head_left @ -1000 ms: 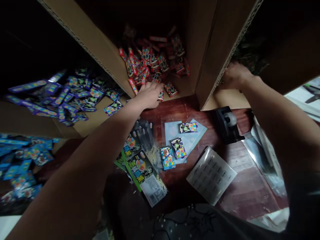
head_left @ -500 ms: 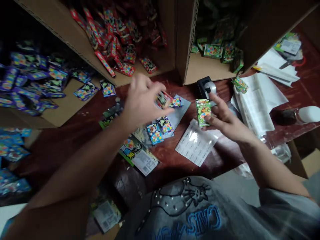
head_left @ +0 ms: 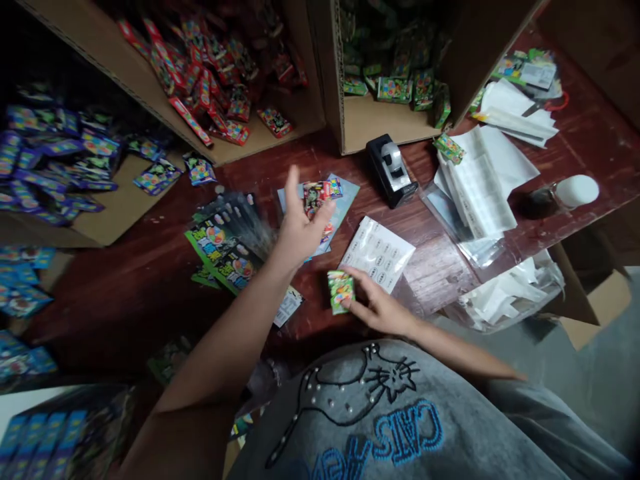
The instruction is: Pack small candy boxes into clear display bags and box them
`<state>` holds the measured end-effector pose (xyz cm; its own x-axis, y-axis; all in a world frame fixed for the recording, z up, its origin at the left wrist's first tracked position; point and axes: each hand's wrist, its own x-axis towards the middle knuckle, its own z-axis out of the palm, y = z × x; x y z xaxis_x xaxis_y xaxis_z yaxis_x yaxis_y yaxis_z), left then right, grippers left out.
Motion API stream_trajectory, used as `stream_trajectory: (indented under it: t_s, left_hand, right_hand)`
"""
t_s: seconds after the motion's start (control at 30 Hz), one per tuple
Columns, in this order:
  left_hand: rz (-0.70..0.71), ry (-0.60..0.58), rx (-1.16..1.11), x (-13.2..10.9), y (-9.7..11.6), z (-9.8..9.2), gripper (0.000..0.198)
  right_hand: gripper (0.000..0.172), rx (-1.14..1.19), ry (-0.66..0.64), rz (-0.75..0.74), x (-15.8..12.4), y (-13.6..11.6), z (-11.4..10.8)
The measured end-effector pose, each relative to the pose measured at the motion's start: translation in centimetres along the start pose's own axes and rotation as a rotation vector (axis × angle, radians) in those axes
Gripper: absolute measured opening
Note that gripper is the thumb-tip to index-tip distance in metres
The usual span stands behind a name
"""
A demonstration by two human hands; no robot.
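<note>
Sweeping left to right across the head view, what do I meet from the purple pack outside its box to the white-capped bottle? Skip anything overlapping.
Purple pack → left hand → held green pack → tape dispenser → bottle.

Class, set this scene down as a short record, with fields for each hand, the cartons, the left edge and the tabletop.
Left hand: spread around a red packet; grip unclear
Right hand: holds a green packet
Cartons, left to right: purple packets, red packets, green packets
Left edge: blue packets
Tabletop: tape dispenser, printed label sheet, white-capped container
</note>
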<state>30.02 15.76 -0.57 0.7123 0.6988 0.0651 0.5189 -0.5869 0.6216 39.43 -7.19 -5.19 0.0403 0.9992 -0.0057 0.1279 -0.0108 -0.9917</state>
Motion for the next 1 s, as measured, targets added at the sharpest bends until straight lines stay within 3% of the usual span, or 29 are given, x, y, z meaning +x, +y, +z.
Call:
stream_trajectory:
  t_s: [0.07,0.17,0.27,0.37,0.43,0.53,0.7,0.8,0.9,1.0]
  left_hand:
    - [-0.01,0.057,-0.031,-0.2,1.4,0.9,0.068]
    - [-0.154,0.074,-0.007,-0.3,3.0,2.2,0.061]
    - [-0.22,0.049,0.189,-0.4,3.4,2.5,0.057]
    - [-0.154,0.082,0.322,-0.7,2.6,2.0,0.059]
    - [-0.063,0.056,0.343,-0.8,1.8,1.6,0.074]
    - [0.087,-0.091,0.311,-0.8,0.8,1.4,0.098]
    - [0.059,-0.11,0.298,-1.0,-0.7,0.9,0.081]
    - [0.021,-0.132,0.319,-1.6,-1.6,0.0,0.089]
    - [0.009,-0.156,0.338,-2.9,-2.7,-1.9,0.104]
    - [0.016,-0.21,0.378,-5.6,-4.3,-5.6,0.118]
  right_hand:
    - [0.071,-0.032,0.143,0.023,-0.1,-0.4,-2.6]
    - [0.07,-0.033,0.243,0.022,1.5,-2.0,-7.9]
    - [0.07,-0.14,0.215,-0.038,5.6,-3.4,-12.1]
    - [0.075,-0.274,0.147,-0.097,10.7,-3.6,-14.0]
    - [0.078,-0.321,0.13,-0.121,13.5,-3.4,-14.4]
    - [0.076,-0.369,0.131,-0.116,15.9,-3.1,-15.1]
    - [0.065,-0.421,0.039,-0.066,16.4,-2.0,-15.7]
    - [0.06,-0.445,-0.079,-0.075,16.8,-0.7,-14.2]
    - [0.054,-0.601,-0.171,-0.124,17.6,-0.2,-12.1]
    - [0.056,-0.824,-0.201,-0.255,18.0,-1.1,-11.4]
